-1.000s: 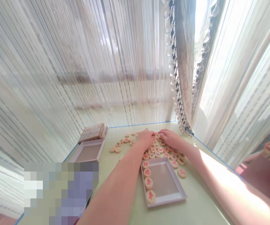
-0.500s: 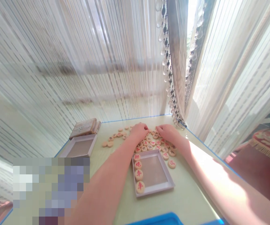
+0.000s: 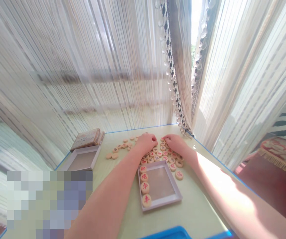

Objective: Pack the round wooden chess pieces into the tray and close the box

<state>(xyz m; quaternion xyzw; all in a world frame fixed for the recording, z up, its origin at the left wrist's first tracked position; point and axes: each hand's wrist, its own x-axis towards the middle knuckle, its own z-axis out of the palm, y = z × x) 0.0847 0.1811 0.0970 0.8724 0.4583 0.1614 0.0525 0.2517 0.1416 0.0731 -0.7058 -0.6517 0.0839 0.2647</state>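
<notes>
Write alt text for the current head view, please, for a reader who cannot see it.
A person's left hand and right hand reach among scattered round game pieces on a pale green table. Nearer, a shallow tray holds four red-marked pieces along its left side; another tray lies farther left.

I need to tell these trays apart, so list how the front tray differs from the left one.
The front tray has four red-marked pieces lined along its left side; the left tray shows only its floor where visible. The front tray lies nearer the camera, beside loose pieces; the left tray lies farther back, beside a patterned box. Both are shallow, open-topped and pale-walled, with greyish floors.
</notes>
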